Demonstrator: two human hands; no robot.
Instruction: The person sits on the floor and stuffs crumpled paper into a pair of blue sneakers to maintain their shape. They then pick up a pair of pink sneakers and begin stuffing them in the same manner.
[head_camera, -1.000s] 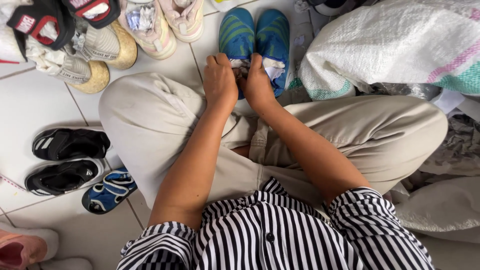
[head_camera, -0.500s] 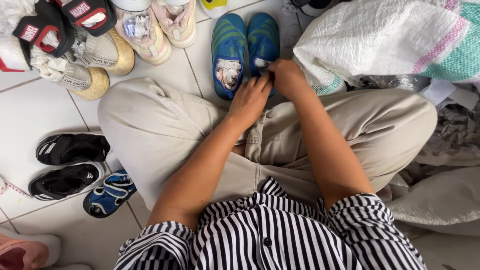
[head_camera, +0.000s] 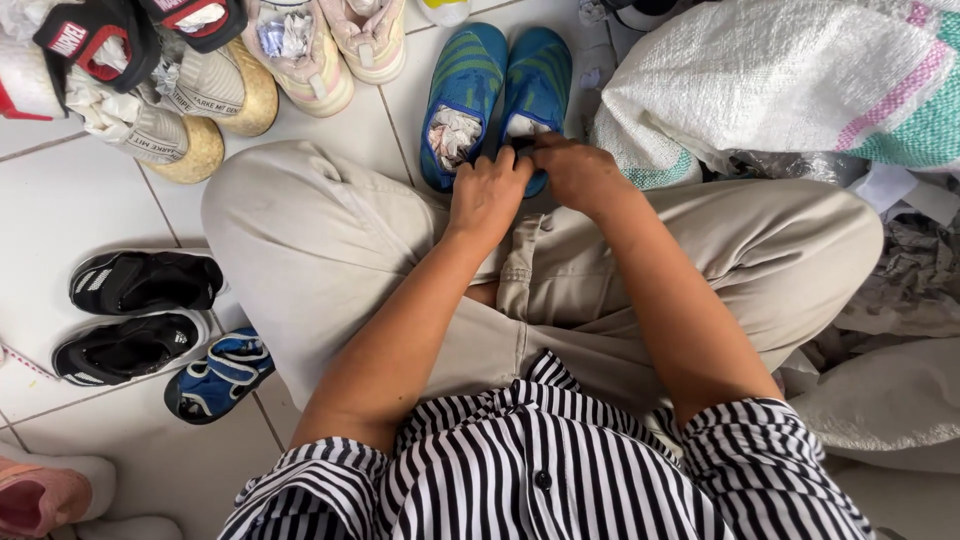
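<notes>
Black sandals (head_camera: 135, 315) on the floor (head_camera: 70, 190) at left, left hand (head_camera: 487, 190) beside the paper-stuffed left blue shoe (head_camera: 462, 100), its fingers curled at the right blue shoe (head_camera: 537, 85), right hand (head_camera: 577, 172) pinching that shoe's opening, white sack (head_camera: 760, 85) far right.

Left hand (head_camera: 487, 192): touching paper-stuffed blue-green fabric shoe (head_camera: 458, 105).
Right hand (head_camera: 575, 172): at second blue-green shoe's (head_camera: 538, 85) opening.

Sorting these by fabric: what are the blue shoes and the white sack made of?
Blue shoes: seemingly soft stretch knit or mesh, matte, with green stripes; crumpled paper stuffing shows inside. White sack: apparently woven plastic, going by its fine grid weave and slight sheen.
</notes>
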